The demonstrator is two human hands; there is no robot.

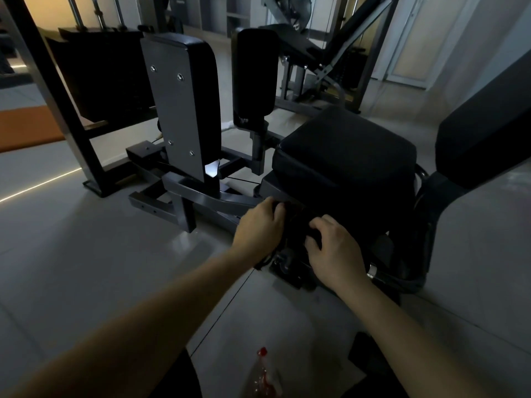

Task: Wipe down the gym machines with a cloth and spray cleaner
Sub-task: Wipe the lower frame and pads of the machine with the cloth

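A black padded gym machine stands before me, with its seat point(344, 165), backrest point(485, 139) and two upright leg pads point(184, 104). Below the seat's front edge, both my hands hold a dark cloth point(297, 225) against the machine's frame. My left hand point(260, 222) grips the cloth's left side with curled fingers. My right hand point(334, 248) presses and grips its right side. A clear spray bottle point(264, 374) with a red nozzle stands on the floor near my legs.
The machine's dark steel base point(172, 196) spreads across the grey tiled floor to the left. A weight stack point(100, 73) stands at the back left, another machine point(324, 61) at the back right. An orange mat point(28, 127) lies far left.
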